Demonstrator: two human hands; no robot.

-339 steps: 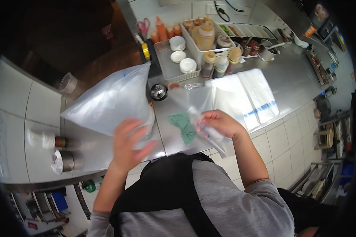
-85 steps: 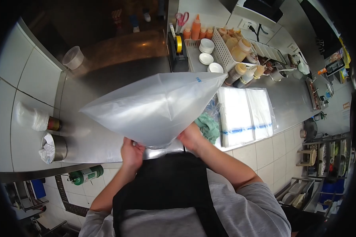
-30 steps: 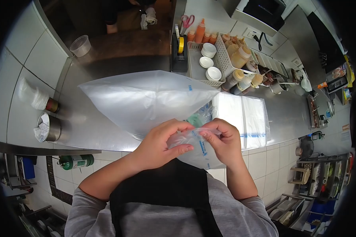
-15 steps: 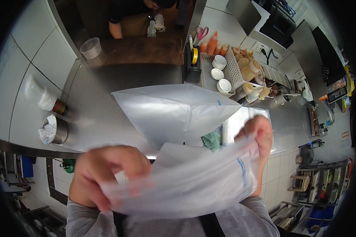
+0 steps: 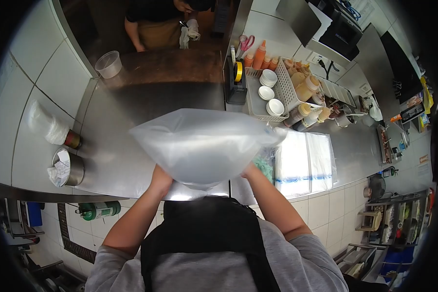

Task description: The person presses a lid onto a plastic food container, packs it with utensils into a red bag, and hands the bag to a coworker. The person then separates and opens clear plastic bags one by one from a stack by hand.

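Note:
A puffed-up, translucent plastic bag (image 5: 199, 141) stands in front of me over the steel counter, slightly blurred. My left hand (image 5: 162, 178) is at its lower left edge, and my right hand (image 5: 248, 171) is at its lower right edge. The bag covers the fingers of both hands, so their grip is hidden. To the right lies a stack of flat plastic bags (image 5: 301, 158) with blue print along the near edge. Between that stack and the puffed bag, a green cloth (image 5: 264, 165) shows in part under clear plastic.
Beyond the counter (image 5: 104, 155), a person (image 5: 155, 24) handles a white cloth. A clear tub (image 5: 108, 64) sits at back left, with a metal canister (image 5: 69, 167) nearer. A tape dispenser (image 5: 236, 80), white dishes (image 5: 275, 107) and a basket of sauce bottles (image 5: 304, 87) stand at back right.
Both hands have moved forward from near my chest to the standing bag. The second bag stretched between them is no longer separately visible. The bag stack and chest straps are now uncovered.

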